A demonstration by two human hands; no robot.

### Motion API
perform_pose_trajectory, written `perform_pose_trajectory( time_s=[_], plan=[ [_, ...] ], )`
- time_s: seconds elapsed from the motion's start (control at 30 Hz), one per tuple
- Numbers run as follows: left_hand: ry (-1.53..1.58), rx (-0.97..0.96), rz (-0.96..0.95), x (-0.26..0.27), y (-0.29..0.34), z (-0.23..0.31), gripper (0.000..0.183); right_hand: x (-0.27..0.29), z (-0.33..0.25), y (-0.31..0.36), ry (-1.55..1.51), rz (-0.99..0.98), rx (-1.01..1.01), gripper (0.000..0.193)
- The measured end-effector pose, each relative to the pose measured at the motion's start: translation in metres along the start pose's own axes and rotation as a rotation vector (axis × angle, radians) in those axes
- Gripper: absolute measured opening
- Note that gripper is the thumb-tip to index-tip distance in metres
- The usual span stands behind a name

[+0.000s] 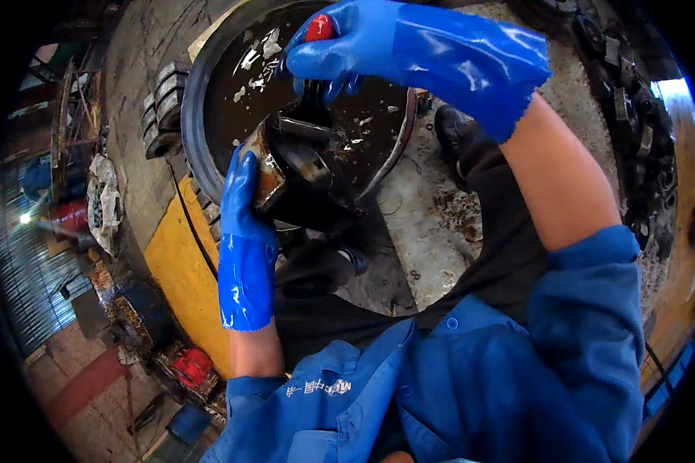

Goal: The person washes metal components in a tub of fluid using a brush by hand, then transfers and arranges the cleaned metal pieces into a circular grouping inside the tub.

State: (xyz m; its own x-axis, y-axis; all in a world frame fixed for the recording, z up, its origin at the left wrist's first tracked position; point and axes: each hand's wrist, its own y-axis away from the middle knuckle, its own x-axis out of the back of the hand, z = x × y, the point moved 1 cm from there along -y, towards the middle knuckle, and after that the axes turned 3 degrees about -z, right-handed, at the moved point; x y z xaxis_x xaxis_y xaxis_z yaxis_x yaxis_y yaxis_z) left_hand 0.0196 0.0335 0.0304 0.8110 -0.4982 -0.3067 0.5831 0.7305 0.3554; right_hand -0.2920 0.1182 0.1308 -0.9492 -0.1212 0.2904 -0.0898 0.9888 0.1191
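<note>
Both my hands wear long blue rubber gloves. My right hand (340,50) is closed round a brush (319,28) with a red handle; its dark, wet head reaches down to the metal part below. That part (269,176) is a hollow, curved metal piece, oily black with rusty brown patches, tilted over the near rim of a round tub. Against its left side my left hand (243,185) grips it, fingers pointing up. Dark liquid with pale patches of foam or glare fills the tub (196,116). Where brush meets part, shadow hides the detail.
Several curved metal blocks (162,108) stand left of the tub. A yellow board (179,255) lies nearer, with a white sack (103,202) beyond it. Heavy dark metal links (629,108) line the right side. My shoe (449,139) rests on the stained floor by the tub.
</note>
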Motion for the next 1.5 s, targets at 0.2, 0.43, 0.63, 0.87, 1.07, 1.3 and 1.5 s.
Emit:
perform_pose_trajectory(
  time_s=[0.2,0.43,0.63,0.87,1.07,1.3,1.5],
  plan=[
    [-0.068,0.035,0.021,0.004,-0.01,-0.002,0.053,-0.012,0.025,-0.016,0.067,-0.002,0.093,0.046],
    [-0.04,0.056,0.211,0.009,-0.007,-0.006,0.052,-0.054,0.039,-0.036,-0.017,-0.235,-0.027,0.04],
    [-0.019,0.002,0.058,0.023,-0.02,-0.013,0.054,-0.056,0.045,-0.043,0.158,-0.233,0.015,0.034],
    [-0.126,0.063,0.191,-0.012,-0.004,0.003,0.057,-0.035,0.044,-0.035,-0.083,-0.215,-0.058,0.042],
    [-0.05,0.057,0.283,0.009,-0.019,-0.009,0.057,-0.053,0.045,-0.032,0.035,-0.397,-0.022,0.037],
    [0.059,0.152,0.359,0.037,-0.032,-0.001,0.051,-0.053,0.045,-0.03,0.246,-0.258,0.097,0.031],
    [0.019,0.13,0.28,-0.009,-0.007,0.003,0.056,-0.047,0.038,-0.018,-0.005,-0.386,0.097,0.035]
  ],
)
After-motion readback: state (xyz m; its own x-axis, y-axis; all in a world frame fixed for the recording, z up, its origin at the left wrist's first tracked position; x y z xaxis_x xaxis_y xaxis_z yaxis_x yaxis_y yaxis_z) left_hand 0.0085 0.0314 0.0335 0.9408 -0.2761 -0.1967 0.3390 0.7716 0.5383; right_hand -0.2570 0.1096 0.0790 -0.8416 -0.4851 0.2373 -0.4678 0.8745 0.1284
